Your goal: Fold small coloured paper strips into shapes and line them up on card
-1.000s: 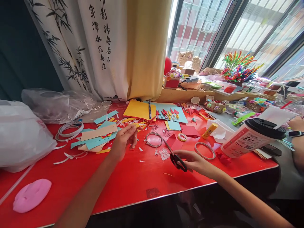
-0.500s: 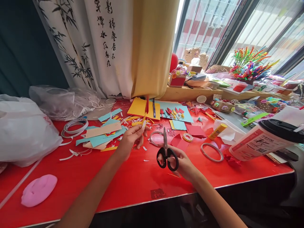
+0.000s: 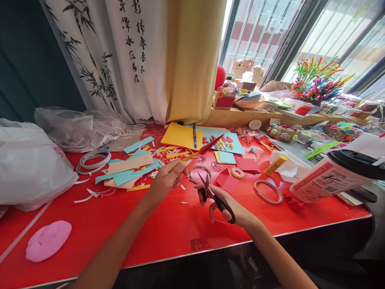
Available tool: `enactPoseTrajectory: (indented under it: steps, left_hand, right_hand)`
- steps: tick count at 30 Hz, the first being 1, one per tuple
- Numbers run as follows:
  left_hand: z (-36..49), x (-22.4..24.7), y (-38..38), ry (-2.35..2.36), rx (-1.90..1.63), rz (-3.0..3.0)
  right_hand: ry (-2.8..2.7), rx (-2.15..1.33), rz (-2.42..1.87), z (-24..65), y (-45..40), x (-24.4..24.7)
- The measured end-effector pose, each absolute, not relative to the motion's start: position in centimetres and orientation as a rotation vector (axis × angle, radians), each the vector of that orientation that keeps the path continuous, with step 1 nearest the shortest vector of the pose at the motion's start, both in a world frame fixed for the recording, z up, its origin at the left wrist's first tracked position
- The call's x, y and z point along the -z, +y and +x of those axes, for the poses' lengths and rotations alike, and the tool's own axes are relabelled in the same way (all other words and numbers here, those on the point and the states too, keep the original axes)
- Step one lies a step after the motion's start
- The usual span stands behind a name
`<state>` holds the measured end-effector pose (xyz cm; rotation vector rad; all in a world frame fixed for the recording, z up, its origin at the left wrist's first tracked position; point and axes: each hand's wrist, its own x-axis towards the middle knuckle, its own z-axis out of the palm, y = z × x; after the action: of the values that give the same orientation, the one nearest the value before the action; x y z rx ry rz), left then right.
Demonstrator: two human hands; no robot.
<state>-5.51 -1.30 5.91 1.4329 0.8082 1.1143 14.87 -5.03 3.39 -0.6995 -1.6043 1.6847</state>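
My left hand (image 3: pixel 170 175) is closed, pinching the yellow end of a slim folded paper piece (image 3: pixel 210 146) with a long red pointed tip. The piece slants up to the right, and a bit of white shows at my fingertips. In my right hand (image 3: pixel 233 202) is a pair of black-handled scissors (image 3: pixel 219 200), blades parted and pointing up toward the left. The blades are apart from the paper. Below my hands lies the red tabletop (image 3: pixel 168 237). A ring of tape (image 3: pixel 200 174) lies just behind the scissors.
Paper scraps (image 3: pixel 129 166) pile up left of my hands. Yellow sheets (image 3: pixel 177 135) and small red-tipped paper pieces on a blue sheet (image 3: pixel 239 146) lie behind. A glue stick (image 3: pixel 275 165) and a tilted cup (image 3: pixel 333 176) stand at right; pink clay (image 3: pixel 48 241) sits front left.
The paper piece has swung from upright to slanting right. The scissors have gone from closed blades to parted ones and turned leftward in my right hand.
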Motion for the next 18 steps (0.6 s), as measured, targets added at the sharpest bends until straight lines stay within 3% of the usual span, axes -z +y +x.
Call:
enactPoseTrajectory:
  steps: [6,18]
  left_hand:
    - [-5.3,-6.0,-1.8,0.906,-1.075,1.672]
    - [-5.1,-6.5,-2.0,0.938,-1.0,1.819]
  right_hand:
    - [-1.54,-1.491,-0.9,14.2,-5.2,-3.9]
    - [-1.382,-1.518,-0.902,13.3,-5.0,-3.7]
